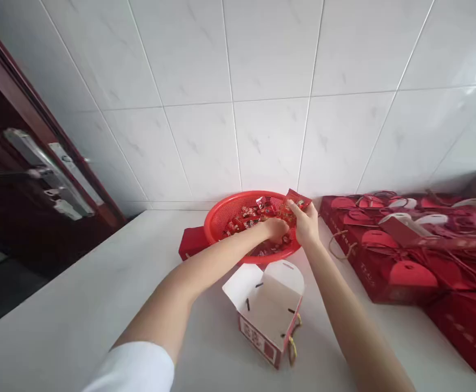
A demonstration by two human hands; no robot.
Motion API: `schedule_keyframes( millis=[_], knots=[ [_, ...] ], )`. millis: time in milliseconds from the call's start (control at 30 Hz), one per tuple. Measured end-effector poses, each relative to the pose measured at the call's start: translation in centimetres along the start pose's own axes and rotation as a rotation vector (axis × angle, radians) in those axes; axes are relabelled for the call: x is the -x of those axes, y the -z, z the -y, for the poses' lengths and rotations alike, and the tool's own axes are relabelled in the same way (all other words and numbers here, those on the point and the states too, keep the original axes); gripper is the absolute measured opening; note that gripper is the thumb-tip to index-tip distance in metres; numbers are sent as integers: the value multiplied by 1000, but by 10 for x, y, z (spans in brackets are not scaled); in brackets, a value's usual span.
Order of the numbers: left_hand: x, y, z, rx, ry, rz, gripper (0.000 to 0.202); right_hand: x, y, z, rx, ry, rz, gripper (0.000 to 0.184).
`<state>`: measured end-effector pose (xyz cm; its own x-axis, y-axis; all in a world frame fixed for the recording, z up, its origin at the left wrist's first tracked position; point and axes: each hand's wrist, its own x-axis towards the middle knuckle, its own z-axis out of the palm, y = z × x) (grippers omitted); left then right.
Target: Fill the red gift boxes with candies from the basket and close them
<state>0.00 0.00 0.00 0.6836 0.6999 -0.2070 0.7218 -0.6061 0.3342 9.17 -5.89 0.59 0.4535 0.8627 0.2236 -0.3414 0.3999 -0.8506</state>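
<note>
A red plastic basket full of small red-wrapped candies stands on the white counter against the tiled wall. My left hand reaches down into the candies with its fingers curled among them. My right hand is at the basket's right rim and pinches a red packet held above the candies. In front of the basket stands an open red gift box, its white flaps up and its inside showing nothing.
Stacks of folded red gift boxes with cord handles cover the counter on the right. Another small red box sits just left of the basket. A dark wooden door with a metal handle is at the far left.
</note>
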Motion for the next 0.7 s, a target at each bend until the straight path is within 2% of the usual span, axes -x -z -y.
schedule_keyframes(
  millis=[167, 333, 400, 533, 600, 700],
  knots=[
    [21, 20, 16, 101, -11, -60, 23, 0, -2, 1, -48, -16, 21, 37],
    [68, 40, 38, 298, -6, -246, 33, 2, -3, 2, -89, -48, 2, 39],
    [89, 41, 41, 417, -25, -303, 39, 3, -4, 3, -81, -61, 44, 41],
    [120, 33, 35, 960, -62, -408, 42, 7, -4, 5, -85, -92, 154, 44],
    [126, 28, 32, 1123, -69, -457, 40, 10, -4, 7, -105, -94, 182, 45],
    [126, 20, 31, 1213, -69, -517, 38, 13, -4, 11, -79, -102, 214, 46]
  ],
)
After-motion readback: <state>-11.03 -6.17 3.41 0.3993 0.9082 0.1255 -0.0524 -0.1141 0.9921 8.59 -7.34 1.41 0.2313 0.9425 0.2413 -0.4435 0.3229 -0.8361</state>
